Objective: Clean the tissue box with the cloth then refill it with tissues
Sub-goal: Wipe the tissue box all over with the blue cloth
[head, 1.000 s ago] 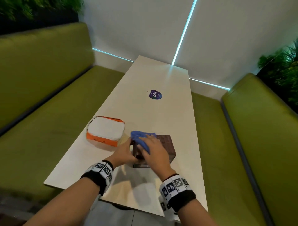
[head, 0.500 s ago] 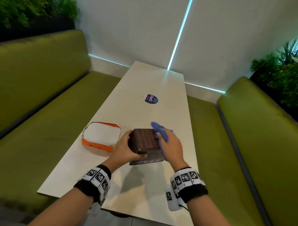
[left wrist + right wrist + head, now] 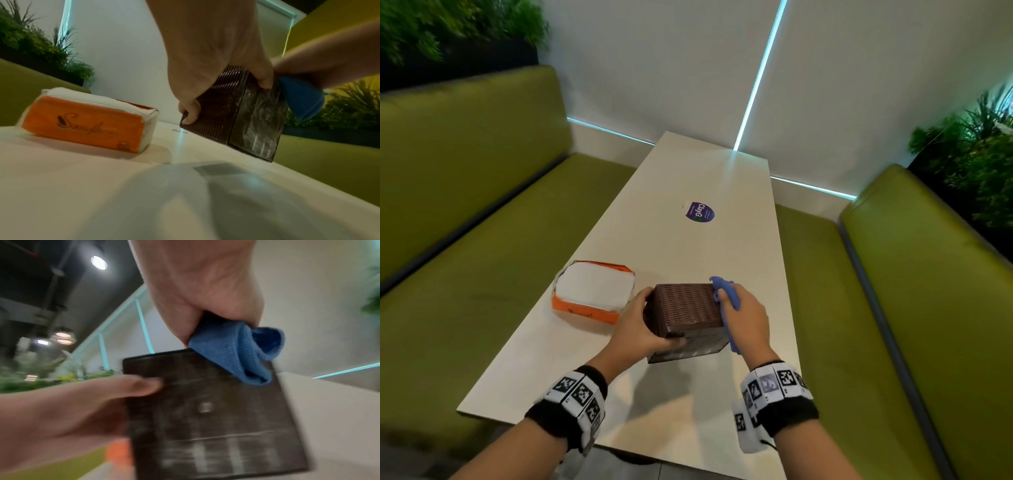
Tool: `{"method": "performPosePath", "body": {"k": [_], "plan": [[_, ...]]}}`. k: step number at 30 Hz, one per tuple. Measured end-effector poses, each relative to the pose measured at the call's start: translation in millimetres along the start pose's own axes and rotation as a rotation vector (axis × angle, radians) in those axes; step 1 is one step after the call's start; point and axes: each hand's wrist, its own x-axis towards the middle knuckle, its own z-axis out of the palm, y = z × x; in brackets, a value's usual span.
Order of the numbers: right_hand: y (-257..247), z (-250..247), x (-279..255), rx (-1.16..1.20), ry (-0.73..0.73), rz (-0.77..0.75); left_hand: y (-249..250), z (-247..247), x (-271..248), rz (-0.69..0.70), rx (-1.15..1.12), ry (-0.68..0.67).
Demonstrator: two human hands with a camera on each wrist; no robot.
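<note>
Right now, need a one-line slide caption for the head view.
Left hand grips brown tissue box while right hand presses blue cloth against its side.

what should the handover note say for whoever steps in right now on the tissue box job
Left hand grips the brown tissue box, tilted up off the table.
Right hand holds the blue cloth against the box's right side.
Orange tissue pack lies to the left of the box, untouched.
Done: wiping under way.
Left: finish wiping, then refill with tissues.
</note>
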Motion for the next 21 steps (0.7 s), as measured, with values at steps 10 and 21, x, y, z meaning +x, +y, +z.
{"method": "performPosePath", "body": {"k": [10,21], "plan": [[-18,6,-13,-0.023,-0.041,-0.115,7,-5,-5,0.019,-0.048,-0.013],[40,-15,-20,1.21,-0.279,0.731,-3,-30,-5,-0.234,-0.52,0.117]]}}
